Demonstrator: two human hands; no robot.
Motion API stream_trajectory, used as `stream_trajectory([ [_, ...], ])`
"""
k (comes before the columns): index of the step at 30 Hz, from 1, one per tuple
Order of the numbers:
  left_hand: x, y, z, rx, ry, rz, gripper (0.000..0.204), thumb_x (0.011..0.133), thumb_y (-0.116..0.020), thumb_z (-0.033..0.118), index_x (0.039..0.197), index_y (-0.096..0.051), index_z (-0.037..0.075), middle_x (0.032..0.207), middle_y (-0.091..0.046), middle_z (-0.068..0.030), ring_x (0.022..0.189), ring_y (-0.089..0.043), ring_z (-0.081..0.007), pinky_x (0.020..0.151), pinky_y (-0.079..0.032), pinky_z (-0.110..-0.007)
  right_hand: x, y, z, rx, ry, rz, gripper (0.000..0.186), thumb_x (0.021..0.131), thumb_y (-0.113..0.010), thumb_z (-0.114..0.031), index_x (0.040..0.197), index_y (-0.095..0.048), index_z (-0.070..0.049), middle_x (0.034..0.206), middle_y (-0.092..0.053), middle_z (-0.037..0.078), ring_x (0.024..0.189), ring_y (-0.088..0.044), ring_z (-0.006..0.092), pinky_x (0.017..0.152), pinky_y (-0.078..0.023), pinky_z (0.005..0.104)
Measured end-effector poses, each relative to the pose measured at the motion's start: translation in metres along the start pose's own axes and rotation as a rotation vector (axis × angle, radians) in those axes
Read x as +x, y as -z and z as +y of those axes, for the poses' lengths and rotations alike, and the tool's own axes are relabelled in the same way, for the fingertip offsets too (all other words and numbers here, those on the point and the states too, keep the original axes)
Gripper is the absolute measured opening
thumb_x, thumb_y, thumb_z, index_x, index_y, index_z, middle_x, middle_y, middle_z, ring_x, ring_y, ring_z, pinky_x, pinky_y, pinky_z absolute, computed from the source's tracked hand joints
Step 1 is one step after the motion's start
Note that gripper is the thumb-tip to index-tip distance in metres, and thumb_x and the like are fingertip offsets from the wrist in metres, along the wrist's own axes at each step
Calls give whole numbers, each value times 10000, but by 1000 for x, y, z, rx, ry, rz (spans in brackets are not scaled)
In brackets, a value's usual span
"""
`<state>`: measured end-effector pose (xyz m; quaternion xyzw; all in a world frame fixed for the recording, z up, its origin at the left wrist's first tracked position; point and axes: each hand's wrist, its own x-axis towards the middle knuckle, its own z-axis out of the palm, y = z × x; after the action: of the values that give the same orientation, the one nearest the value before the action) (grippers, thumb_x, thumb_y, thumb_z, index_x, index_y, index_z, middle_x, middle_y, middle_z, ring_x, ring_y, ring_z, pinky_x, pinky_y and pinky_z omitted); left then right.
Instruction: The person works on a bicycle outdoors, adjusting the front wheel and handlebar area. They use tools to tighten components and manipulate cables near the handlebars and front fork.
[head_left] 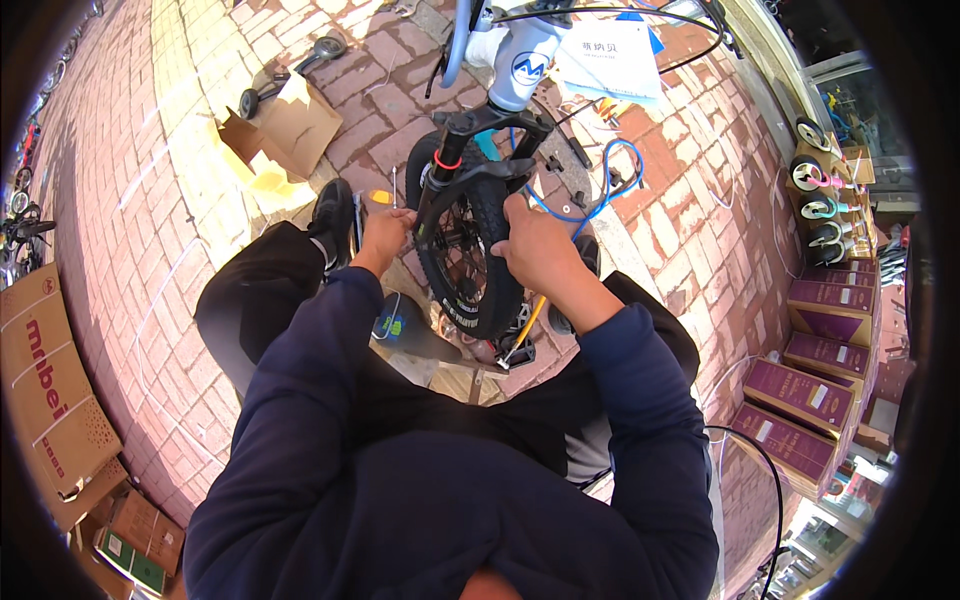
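A bicycle front wheel (466, 255) with a knobby black tyre stands between my knees, set between the legs of a black suspension fork (447, 190). The fork joins a white and light-blue frame (527, 66). At the left fork leg, my left hand (385, 238) has its fingers pinched together; what they hold, if anything, is too small to make out. My right hand (538, 245) grips the tyre from the right, thumb up beside the fork leg. A tool with an orange handle (380, 197) lies beyond my left hand. Below my right hand leans a yellow-handled tool (524, 332).
An open cardboard box (285, 135) sits at the far left on brick paving, with small black wheels (328, 47) beyond it. A blue cable or hose (600, 205) curls right of the wheel. Purple cartons (810, 390) line the right side; a big brown carton (55, 390) stands left.
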<state>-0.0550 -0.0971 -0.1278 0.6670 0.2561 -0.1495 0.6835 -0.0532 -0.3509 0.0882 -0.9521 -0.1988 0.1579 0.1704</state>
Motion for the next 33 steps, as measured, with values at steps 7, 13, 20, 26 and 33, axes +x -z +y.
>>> stream_trajectory([
  [7, 3, 1, 3, 300, -179, 39, 225, 952, -710, 160, 1068, -775, -22, 774, -736, -75, 591, -644, -148, 576, -510, -300, 0, 1, -1, 0, -11, -9, 469, 833, -818, -154, 1064, -452, 25, 851, -675, 295, 870, -683, 478, 730, -544, 532],
  [13, 7, 8, -1, 262, -202, -8, 245, 942, -725, 167, 1080, -771, -30, 763, -734, -83, 565, -644, -152, 559, -510, -295, -1, 2, -2, -2, 4, -8, 461, 835, -813, -152, 1061, -453, 26, 845, -677, 290, 885, -685, 477, 739, -544, 527],
  [20, 6, 10, 2, 174, -150, -21, 274, 946, -718, 155, 1128, -752, -46, 822, -739, -71, 569, -627, -140, 552, -498, -285, -2, 3, -3, -13, 10, -4, 456, 836, -809, -149, 1059, -451, 26, 871, -683, 283, 901, -688, 469, 744, -543, 523],
  [26, 6, 8, 2, 204, -141, -31, 259, 956, -706, 148, 1124, -751, -43, 824, -730, -57, 591, -616, -128, 566, -495, -278, -3, 3, -4, -20, -16, -33, 458, 836, -808, -147, 1056, -446, 27, 879, -686, 283, 883, -692, 473, 728, -547, 522],
  [33, 11, 10, -10, 127, -85, -45, 229, 969, -689, 120, 1118, -752, -42, 827, -717, -38, 600, -598, -117, 580, -495, -269, -6, 2, -4, -15, -10, -43, 460, 840, -810, -159, 1052, -445, 25, 825, -682, 280, 868, -697, 469, 715, -549, 520],
])
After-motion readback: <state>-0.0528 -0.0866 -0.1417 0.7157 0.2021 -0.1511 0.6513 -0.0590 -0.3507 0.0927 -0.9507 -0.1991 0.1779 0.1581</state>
